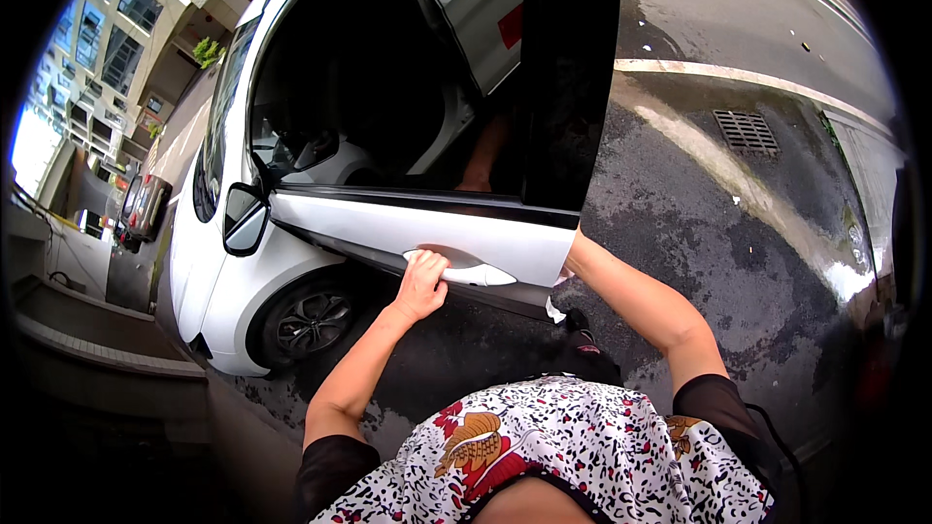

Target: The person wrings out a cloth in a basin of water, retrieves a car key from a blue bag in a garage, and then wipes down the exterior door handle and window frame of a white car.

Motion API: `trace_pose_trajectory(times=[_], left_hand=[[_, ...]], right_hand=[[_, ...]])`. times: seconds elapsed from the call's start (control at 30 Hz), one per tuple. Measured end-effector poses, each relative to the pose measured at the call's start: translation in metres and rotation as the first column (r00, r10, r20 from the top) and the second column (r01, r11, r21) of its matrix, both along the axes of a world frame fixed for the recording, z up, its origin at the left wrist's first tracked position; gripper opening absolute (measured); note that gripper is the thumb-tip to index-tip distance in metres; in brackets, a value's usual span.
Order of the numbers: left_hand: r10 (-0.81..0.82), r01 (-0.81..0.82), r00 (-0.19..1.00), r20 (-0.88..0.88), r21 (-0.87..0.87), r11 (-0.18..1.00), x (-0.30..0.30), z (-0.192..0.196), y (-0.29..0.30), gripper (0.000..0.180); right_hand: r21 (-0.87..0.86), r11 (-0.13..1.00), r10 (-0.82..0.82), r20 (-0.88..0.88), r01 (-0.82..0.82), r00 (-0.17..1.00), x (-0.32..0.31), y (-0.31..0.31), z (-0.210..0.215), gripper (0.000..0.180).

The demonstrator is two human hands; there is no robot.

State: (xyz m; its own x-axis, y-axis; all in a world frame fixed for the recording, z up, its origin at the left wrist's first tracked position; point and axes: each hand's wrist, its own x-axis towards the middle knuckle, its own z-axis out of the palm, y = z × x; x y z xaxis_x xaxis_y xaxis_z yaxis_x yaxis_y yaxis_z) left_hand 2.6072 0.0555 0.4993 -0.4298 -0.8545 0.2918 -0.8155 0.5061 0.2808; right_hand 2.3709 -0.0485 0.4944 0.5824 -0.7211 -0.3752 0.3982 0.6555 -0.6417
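Observation:
A white car door (529, 238) stands open in front of me, its dark window above. My left hand (423, 283) is closed around the door handle (481, 276), fingers hooked over its front end. My right arm reaches round the door's right edge. Only the wrist side of my right hand (573, 257) shows; its fingers are hidden behind the door. Close below that hand, a piece of white cloth or tissue (555, 311) pokes out at the door's lower corner. Whether my right hand holds it cannot be seen.
Left of the door are the side mirror (246, 219) and the front wheel (309, 323). A drain grate (746, 132) lies in the wet, patchy pavement at right, near a white painted line (718, 68). A dark car (144, 206) is parked farther off, before buildings.

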Motion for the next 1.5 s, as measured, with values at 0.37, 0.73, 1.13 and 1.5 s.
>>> trace_pose_trajectory(times=[0.37, 0.73, 1.13, 1.5], left_hand=[[0.039, -0.041, 0.999, 0.021, 0.092, 0.995, -0.004, -0.005, -0.023, 0.034], [0.089, -0.093, 0.994, 0.062, 0.066, 0.993, 0.005, 0.001, -0.014, 0.035], [0.103, -0.102, 0.995, 0.005, -0.066, 0.993, 0.001, -0.03, 0.02, 0.044], [0.127, -0.125, 0.992, -0.008, -0.258, 0.958, 0.011, -0.062, -0.013, 0.045]], right_hand=[[-0.39, 0.892, 0.056, -0.408, -0.23, 0.911, -0.011, -0.033, -0.033, 0.038], [0.009, 0.992, -0.12, -0.153, 0.123, 0.981, -0.018, -0.062, -0.065, 0.021], [0.211, 0.68, -0.489, -0.583, 0.702, 0.648, -0.211, 0.053, -0.12, 0.026], [0.159, 0.314, -0.472, -0.829, 0.936, 0.299, -0.347, 0.199, -0.115, 0.019]])
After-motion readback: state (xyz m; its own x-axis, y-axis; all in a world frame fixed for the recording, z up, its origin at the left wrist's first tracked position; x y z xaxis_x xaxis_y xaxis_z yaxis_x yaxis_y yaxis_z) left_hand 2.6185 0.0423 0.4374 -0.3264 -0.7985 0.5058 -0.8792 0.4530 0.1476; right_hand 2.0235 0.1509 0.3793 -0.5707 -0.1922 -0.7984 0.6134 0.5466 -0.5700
